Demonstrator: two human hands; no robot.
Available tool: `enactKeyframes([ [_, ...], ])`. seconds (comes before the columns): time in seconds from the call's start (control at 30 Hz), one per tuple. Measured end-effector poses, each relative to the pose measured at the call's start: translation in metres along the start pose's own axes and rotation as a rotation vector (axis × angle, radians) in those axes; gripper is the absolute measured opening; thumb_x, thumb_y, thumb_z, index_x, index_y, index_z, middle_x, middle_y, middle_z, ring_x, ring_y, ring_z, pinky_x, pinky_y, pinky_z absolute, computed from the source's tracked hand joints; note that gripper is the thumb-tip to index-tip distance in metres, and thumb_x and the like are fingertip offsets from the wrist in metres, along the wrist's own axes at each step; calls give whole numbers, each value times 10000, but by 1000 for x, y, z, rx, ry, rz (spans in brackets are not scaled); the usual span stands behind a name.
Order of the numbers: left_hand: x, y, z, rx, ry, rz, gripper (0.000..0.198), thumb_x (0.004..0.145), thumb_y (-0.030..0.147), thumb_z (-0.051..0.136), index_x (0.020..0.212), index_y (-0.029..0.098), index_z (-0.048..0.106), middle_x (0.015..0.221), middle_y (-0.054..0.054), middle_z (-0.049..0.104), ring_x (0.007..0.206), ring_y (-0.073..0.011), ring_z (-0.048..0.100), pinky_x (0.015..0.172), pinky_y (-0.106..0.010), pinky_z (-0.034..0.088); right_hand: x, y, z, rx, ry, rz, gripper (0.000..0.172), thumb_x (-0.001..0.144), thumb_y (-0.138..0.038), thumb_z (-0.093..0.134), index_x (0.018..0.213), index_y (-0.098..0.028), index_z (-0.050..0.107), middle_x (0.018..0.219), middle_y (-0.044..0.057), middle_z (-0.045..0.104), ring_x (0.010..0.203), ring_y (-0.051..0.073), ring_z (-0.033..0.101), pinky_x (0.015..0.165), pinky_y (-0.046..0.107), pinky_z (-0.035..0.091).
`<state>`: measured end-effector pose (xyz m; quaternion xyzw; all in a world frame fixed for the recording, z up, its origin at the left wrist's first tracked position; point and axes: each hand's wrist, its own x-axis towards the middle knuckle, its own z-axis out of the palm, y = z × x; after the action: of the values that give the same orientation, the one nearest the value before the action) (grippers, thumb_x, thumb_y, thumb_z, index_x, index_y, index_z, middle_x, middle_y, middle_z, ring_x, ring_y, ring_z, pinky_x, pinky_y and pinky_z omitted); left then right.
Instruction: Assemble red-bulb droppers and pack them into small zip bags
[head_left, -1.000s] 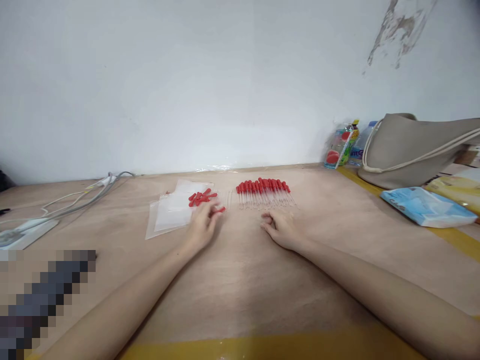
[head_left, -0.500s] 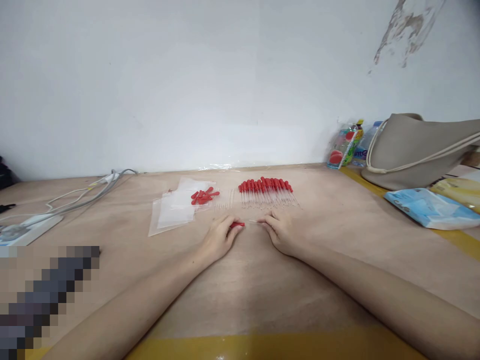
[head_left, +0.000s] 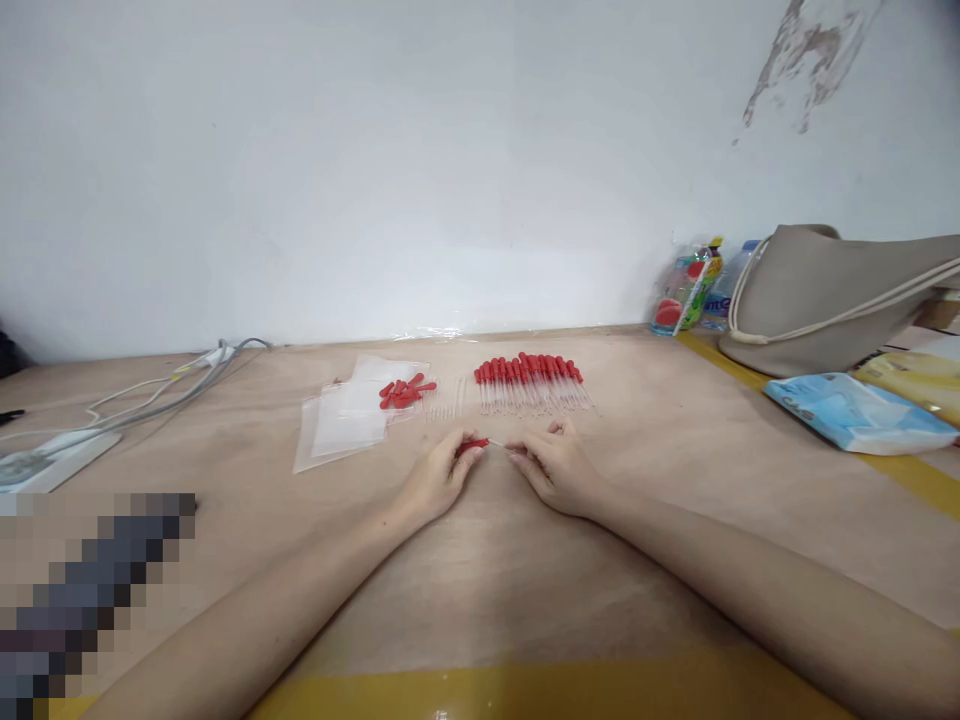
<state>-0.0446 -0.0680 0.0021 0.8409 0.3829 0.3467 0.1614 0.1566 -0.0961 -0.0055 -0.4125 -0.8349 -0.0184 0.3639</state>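
My left hand (head_left: 442, 468) pinches a red rubber dropper bulb (head_left: 475, 443), its open end facing right. Between the fingers of my right hand (head_left: 553, 466) is a thin clear dropper tube (head_left: 496, 443), whose tip meets the bulb's mouth; how deep it sits I cannot tell. Just beyond my hands lies a row of droppers (head_left: 529, 375) with red bulbs on clear tubes. Several loose red bulbs (head_left: 406, 391) are heaped to the left, on clear plastic bags (head_left: 341, 425). A few bare tubes (head_left: 448, 398) lie between the heap and the row.
Cables (head_left: 180, 385) and a power strip (head_left: 64, 455) lie at the left. On the right stand drink bottles (head_left: 679, 295), a grey bag (head_left: 832, 290) and a blue tissue pack (head_left: 859, 412). A white wall (head_left: 337, 180) closes off the table's back.
My right hand has moved left, bringing the tube up to the bulb's open end; the gap between them has closed. My left hand stays nearly in place.
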Motion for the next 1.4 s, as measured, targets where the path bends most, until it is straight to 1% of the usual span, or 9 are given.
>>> enactKeyframes([
  [0.2, 0, -4, 1, -57, -14, -20, 191, 850, 308, 475, 937, 193, 600, 881, -13, 660, 799, -146, 601, 737, -264, 467, 0, 2, 0, 40, -35, -34, 152, 855, -221, 426, 907, -179, 563, 779, 13, 631, 647, 111, 520, 737, 310, 252],
  [0.33, 0, -6, 1, -105, -12, 13, 179, 841, 278, 488, 918, 179, 615, 844, -16, 669, 758, -136, 609, 713, -244, 475, 0, 5, 0, 91, -52, -58, 155, 858, -222, 428, 889, -181, 574, 753, 10, 623, 642, 112, 511, 726, 310, 249],
  [0.43, -2, -3, 0, -140, -41, 42, 172, 838, 270, 490, 905, 172, 615, 827, -16, 668, 742, -132, 607, 690, -233, 477, 1, 8, -1, 113, -67, -77, 171, 863, -209, 422, 887, -190, 590, 757, 6, 624, 645, 110, 519, 717, 308, 245],
  [0.6, -4, 3, -3, -102, -116, 48, 180, 843, 285, 481, 892, 181, 619, 822, -12, 669, 720, -131, 601, 663, -234, 472, 3, 11, -4, 39, -56, -125, 210, 870, -208, 411, 882, -220, 621, 738, -5, 623, 644, 107, 520, 730, 323, 228],
  [0.77, -6, 2, -2, -13, -104, 98, 199, 841, 303, 482, 925, 177, 610, 820, -31, 660, 710, -137, 591, 655, -251, 470, 3, 5, -2, -40, -8, -131, 222, 865, -205, 398, 874, -204, 620, 755, 9, 636, 656, 118, 519, 716, 328, 216],
  [0.97, -7, 4, -1, -15, -136, 149, 209, 853, 274, 462, 985, 176, 591, 857, -35, 653, 738, -130, 595, 667, -238, 475, 4, -3, 2, -92, -19, -140, 223, 856, -190, 390, 804, -174, 606, 657, -1, 621, 587, 110, 489, 673, 317, 201],
  [1.23, -5, -1, 0, 56, -124, 235, 181, 855, 267, 467, 963, 180, 583, 830, -31, 650, 725, -126, 601, 668, -235, 473, 6, -5, 4, -138, -67, -149, 246, 865, -185, 366, 775, -157, 594, 650, 8, 623, 537, 101, 441, 661, 306, 213],
  [1.33, -2, -5, -1, 70, -104, 262, 182, 859, 268, 465, 964, 183, 588, 862, -39, 657, 747, -131, 606, 688, -242, 474, 10, -3, 1, -169, -98, -159, 257, 883, -209, 360, 811, -164, 603, 685, 20, 617, 599, 117, 473, 662, 297, 231],
  [1.4, 0, -9, -2, 91, -65, 261, 183, 855, 276, 473, 953, 182, 596, 858, -40, 660, 738, -134, 607, 689, -249, 475, 11, -2, -1, -207, -110, -148, 256, 888, -229, 368, 831, -170, 610, 728, 30, 615, 664, 130, 497, 684, 297, 244],
])
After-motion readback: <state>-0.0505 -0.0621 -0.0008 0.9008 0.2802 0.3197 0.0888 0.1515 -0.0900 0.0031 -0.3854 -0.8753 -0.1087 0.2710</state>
